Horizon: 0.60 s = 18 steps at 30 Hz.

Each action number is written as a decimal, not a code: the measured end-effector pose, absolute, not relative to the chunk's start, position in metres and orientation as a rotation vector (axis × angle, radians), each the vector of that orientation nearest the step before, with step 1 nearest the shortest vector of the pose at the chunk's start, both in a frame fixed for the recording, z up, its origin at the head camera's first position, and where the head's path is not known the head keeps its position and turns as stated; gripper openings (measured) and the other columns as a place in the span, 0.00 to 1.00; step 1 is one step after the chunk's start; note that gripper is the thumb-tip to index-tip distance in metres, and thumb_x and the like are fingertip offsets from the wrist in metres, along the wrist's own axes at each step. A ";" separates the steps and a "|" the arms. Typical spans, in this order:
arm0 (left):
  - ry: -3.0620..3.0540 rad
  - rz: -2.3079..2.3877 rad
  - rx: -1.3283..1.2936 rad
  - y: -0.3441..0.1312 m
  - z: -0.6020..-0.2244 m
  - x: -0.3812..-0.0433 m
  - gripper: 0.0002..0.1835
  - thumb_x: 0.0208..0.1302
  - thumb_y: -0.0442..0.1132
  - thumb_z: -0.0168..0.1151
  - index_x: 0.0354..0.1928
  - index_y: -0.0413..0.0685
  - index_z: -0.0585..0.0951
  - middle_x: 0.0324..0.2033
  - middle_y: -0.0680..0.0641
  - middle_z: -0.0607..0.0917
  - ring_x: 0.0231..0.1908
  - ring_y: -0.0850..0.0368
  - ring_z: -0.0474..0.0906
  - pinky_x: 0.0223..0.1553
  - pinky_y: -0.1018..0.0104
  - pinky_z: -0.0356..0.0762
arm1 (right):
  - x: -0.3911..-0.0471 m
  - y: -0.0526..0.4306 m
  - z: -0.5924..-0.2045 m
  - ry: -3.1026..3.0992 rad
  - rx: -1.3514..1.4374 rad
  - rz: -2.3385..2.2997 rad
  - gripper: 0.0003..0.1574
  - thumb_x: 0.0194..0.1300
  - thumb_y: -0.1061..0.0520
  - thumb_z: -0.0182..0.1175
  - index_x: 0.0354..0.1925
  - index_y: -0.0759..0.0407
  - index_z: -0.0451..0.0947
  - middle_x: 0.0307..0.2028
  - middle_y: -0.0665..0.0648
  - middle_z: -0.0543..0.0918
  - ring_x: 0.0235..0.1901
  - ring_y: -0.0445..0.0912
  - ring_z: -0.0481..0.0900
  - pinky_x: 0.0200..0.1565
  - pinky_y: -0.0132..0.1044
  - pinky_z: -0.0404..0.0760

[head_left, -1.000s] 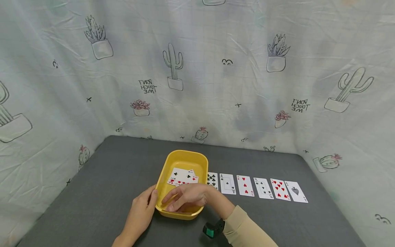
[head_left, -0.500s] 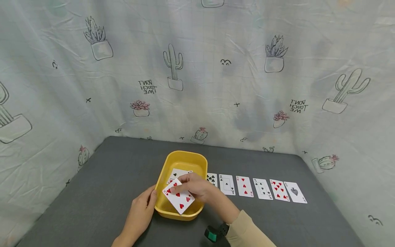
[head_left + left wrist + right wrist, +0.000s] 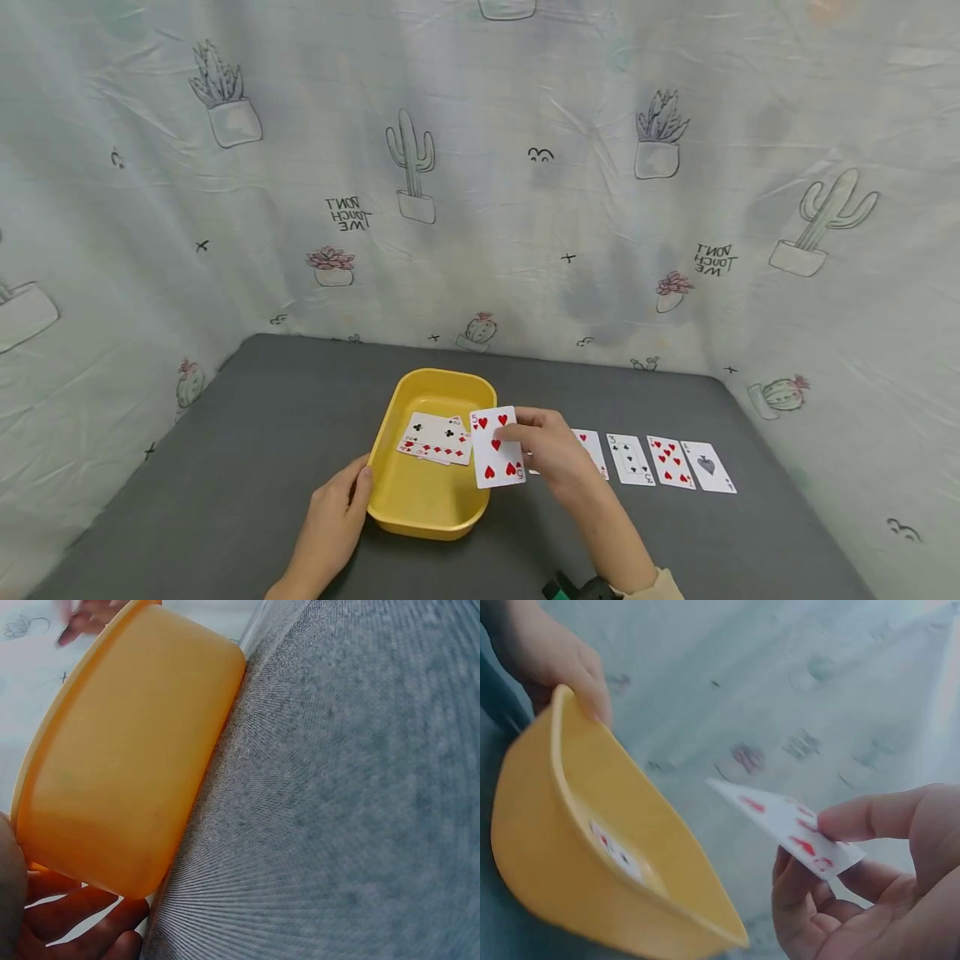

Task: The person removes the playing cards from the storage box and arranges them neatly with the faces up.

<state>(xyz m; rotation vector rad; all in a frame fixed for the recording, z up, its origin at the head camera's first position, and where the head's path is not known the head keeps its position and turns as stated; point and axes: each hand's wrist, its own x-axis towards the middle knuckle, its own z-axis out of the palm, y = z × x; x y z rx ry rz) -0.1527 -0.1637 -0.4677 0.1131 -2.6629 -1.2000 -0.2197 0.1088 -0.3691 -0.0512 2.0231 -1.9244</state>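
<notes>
Hearts face us on the five of hearts (image 3: 497,447) that our right hand (image 3: 551,446) pinches by its right edge, thumb on the face and fingers curled behind, so the pips stay readable. We hold it upright in the air just past the right rim of the yellow tub (image 3: 420,510), between the tub and the row of cards (image 3: 652,460) laid face up on the grey table (image 3: 225,467).

Our left hand (image 3: 333,521) grips the tub's near left rim, thumb hooked over the edge as the right wrist view shows, and fingers tucked under its base in the left wrist view; we judge this keeps the light tub from sliding. Inside the tub a few loose cards (image 3: 437,439) lie overlapped against the far wall, a club on top.

Right of our hand the row runs toward the right edge, ending in an ace of spades (image 3: 708,467). Behind the table hangs a cactus-print curtain (image 3: 480,183).
</notes>
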 end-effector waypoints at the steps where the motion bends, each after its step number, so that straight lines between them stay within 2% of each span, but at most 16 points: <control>1: -2.662 -1.200 0.114 -0.164 -0.468 -0.153 0.25 0.79 0.49 0.44 0.64 0.39 0.75 0.58 0.38 0.78 0.59 0.42 0.73 0.56 0.43 0.71 | -0.218 0.115 -0.370 2.044 -0.038 -1.927 0.20 0.65 0.60 0.64 0.54 0.68 0.80 0.43 0.60 0.84 0.39 0.51 0.84 0.41 0.41 0.84; 9: -2.658 -1.190 0.111 -0.163 -0.466 -0.151 0.24 0.79 0.47 0.45 0.64 0.37 0.75 0.57 0.37 0.79 0.58 0.42 0.74 0.56 0.43 0.72 | -0.204 0.148 -0.383 2.060 0.105 -2.013 0.19 0.65 0.64 0.59 0.53 0.71 0.79 0.41 0.62 0.85 0.37 0.52 0.84 0.39 0.43 0.84; 13: -2.648 -1.193 0.094 -0.163 -0.467 -0.152 0.23 0.79 0.46 0.45 0.64 0.37 0.75 0.57 0.37 0.79 0.58 0.42 0.74 0.55 0.44 0.73 | -0.203 0.159 -0.398 2.135 0.099 -1.945 0.17 0.62 0.65 0.63 0.50 0.72 0.80 0.38 0.62 0.85 0.35 0.51 0.84 0.37 0.42 0.84; 18: -2.648 -1.210 0.088 -0.164 -0.466 -0.152 0.23 0.79 0.46 0.45 0.64 0.38 0.75 0.57 0.38 0.78 0.58 0.42 0.74 0.55 0.44 0.73 | -0.201 0.160 -0.420 2.162 0.008 -1.810 0.14 0.56 0.66 0.69 0.41 0.72 0.79 0.31 0.59 0.85 0.28 0.50 0.84 0.33 0.45 0.85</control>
